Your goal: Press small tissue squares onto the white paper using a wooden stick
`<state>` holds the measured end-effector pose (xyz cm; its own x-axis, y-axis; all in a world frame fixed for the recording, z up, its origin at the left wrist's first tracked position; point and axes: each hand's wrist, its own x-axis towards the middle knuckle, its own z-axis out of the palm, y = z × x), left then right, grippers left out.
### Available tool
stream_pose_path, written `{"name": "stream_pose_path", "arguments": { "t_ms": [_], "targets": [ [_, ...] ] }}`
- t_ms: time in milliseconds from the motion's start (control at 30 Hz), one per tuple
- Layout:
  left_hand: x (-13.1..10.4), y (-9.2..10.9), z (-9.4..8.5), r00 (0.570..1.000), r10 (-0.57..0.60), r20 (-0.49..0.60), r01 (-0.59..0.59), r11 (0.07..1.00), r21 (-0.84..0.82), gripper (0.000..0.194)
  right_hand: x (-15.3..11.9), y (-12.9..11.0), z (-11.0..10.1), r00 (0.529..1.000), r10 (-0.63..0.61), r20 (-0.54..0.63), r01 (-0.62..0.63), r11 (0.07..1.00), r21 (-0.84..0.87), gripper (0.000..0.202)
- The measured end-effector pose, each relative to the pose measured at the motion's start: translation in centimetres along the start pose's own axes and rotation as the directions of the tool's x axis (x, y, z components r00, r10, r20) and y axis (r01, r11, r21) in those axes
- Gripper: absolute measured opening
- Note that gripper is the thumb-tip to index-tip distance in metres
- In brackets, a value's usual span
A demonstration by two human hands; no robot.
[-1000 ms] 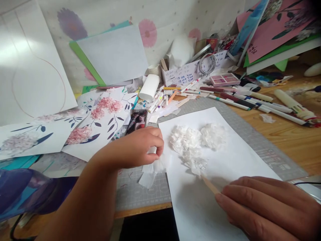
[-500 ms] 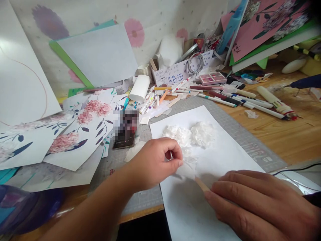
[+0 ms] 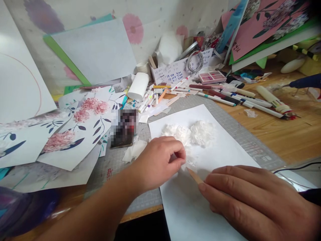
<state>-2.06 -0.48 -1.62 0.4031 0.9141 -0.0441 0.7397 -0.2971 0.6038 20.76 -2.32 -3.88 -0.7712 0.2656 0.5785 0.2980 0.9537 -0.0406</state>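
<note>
A scrap of thin white tissue (image 3: 187, 163), likely flimsy and tearable, is pinched by the left hand (image 3: 157, 162) beside the pointed wooden stick (image 3: 194, 175), itself gripped by the right hand (image 3: 250, 197); it is best taken at its edge.

White card strip (image 3: 183, 68): handwritten rows of digits are carried in dark ink; time-like entries such as "4:00" and "7:00" can be made out, while the remaining figures are too small to be read with certainty.
Grey cutting mat (image 3: 260, 152): a printed grid and a small block of markings near its right edge are shown, but nothing there can be read.
Pink sheet (image 3: 253, 33): small dark marks near its lower edge are seen, unreadable.
</note>
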Motion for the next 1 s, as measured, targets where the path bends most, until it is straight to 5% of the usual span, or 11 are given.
{"name": "stream_pose_path", "arguments": {
  "t_ms": [333, 667, 1000],
  "targets": [
    [0.02, -0.3, 0.31, 0.997, 0.072, -0.018, -0.07, 0.995, 0.076, 0.011, 0.74, 0.17, 0.13, 0.996, 0.018, 0.088, -0.018, 1.0, -0.003, 0.034],
    [-0.35, -0.29, 0.35, 0.974, 0.226, 0.014, -0.225, 0.962, 0.153, 0.022, 1.13, -0.38, 1.0, 0.999, 0.03, 0.028, -0.032, 0.999, 0.039, 0.042],
    [-0.3, -0.69, 0.13, 0.973, 0.225, 0.041, -0.228, 0.943, 0.241, 0.017, 0.25, 0.35, 0.28, 0.998, -0.022, 0.051, 0.024, 0.999, -0.041, 0.033]
  ]
}}
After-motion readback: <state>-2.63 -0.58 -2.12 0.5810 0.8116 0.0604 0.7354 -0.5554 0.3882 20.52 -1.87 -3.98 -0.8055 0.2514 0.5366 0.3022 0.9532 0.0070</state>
